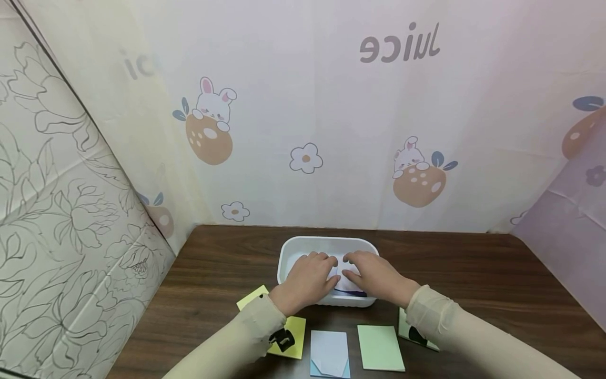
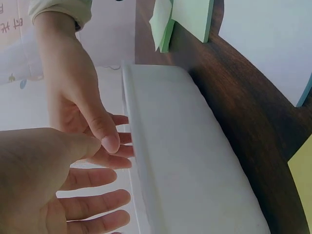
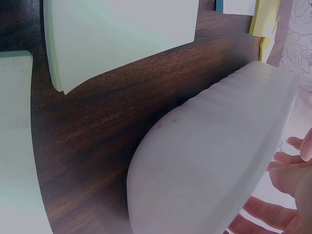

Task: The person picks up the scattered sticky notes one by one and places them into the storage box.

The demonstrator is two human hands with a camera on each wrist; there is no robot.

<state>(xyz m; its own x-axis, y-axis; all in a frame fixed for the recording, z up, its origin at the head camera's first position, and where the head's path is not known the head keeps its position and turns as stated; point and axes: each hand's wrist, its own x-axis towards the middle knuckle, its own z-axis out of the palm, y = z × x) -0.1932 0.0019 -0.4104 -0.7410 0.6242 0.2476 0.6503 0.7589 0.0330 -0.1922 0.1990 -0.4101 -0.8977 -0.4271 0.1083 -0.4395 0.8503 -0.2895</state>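
Observation:
A white rectangular basin with rounded corners (image 1: pixel 326 238) stands on the dark wooden table. Over its inside I hold my left hand (image 1: pixel 305 279) and my right hand (image 1: pixel 376 276), side by side with fingertips facing each other. Loosely bent in the head view, the fingers look relaxed, and I see nothing gripped between them. Beneath the hands lies a white item with a dark blue edge (image 1: pixel 349 292); its kind cannot be made out. The left wrist view shows both hands beyond the basin's side wall (image 2: pixel 180 141), the left fingers spread. In the right wrist view the wall hides part of the right fingers (image 3: pixel 270 214).
In front of the basin lie pads of notes: yellow (image 1: pixel 295 337), white-and-blue with a lifted corner (image 1: pixel 329 350), pale green (image 1: pixel 380 347). Another green pad (image 1: pixel 411 331) is partly under the right sleeve, and more yellow paper (image 1: pixel 252 296) shows by the left. Printed curtains (image 1: pixel 307 105) stand behind.

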